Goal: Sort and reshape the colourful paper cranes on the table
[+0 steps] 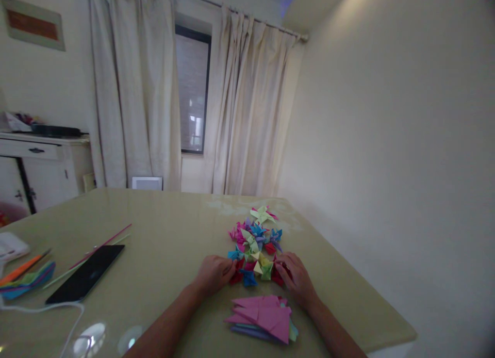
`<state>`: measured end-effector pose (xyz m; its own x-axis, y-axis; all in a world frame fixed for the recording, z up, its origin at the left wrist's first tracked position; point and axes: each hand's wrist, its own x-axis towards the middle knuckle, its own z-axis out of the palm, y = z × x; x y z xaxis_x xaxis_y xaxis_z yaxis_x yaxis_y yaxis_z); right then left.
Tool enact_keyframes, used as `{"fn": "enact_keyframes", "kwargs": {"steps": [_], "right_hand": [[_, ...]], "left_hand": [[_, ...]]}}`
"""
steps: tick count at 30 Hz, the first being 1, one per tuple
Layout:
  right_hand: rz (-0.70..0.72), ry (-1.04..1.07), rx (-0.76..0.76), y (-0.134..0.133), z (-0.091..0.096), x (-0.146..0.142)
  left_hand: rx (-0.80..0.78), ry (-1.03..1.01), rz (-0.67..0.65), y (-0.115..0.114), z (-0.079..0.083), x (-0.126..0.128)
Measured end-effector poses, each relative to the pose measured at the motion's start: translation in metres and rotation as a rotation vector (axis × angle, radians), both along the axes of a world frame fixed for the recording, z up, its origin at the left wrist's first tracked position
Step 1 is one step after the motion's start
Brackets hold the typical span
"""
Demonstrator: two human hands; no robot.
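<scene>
A heap of small folded paper pinwheels (255, 242) in pink, blue, green, yellow and red lies on the table (166, 229). My left hand (214, 273) rests at the heap's near left edge, fingers curled against a red piece. My right hand (297, 278) rests at the near right edge, fingers bent onto the pieces there. Whether either hand grips a piece is hidden by the fingers. Between my forearms, closer to me, sits a stack of folded pink paper (265, 316) over blue and green sheets.
A black phone (87, 278) lies at the left with thin pink and green sticks (102, 244) beside it. Coloured paper strips (25, 280) and a white cable (58, 309) sit at the far left. Beyond the table stand curtains, a window and a white cabinet (38, 164).
</scene>
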<state>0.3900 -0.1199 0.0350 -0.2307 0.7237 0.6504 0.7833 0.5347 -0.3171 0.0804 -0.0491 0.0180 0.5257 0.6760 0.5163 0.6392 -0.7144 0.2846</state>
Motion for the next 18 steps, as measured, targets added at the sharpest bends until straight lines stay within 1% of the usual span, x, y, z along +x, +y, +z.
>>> {"fn": "enact_keyframes", "kwargs": {"steps": [5,18], "right_hand": [[-0.011,-0.006,-0.032,0.0000,-0.0011,0.0006],[-0.002,0.005,-0.003,-0.0005,-0.0004,0.0004]], "left_hand": [[0.026,-0.004,-0.005,0.0008,-0.0004,-0.0002],[0.004,-0.011,-0.006,0.0000,0.0002,-0.0014]]}}
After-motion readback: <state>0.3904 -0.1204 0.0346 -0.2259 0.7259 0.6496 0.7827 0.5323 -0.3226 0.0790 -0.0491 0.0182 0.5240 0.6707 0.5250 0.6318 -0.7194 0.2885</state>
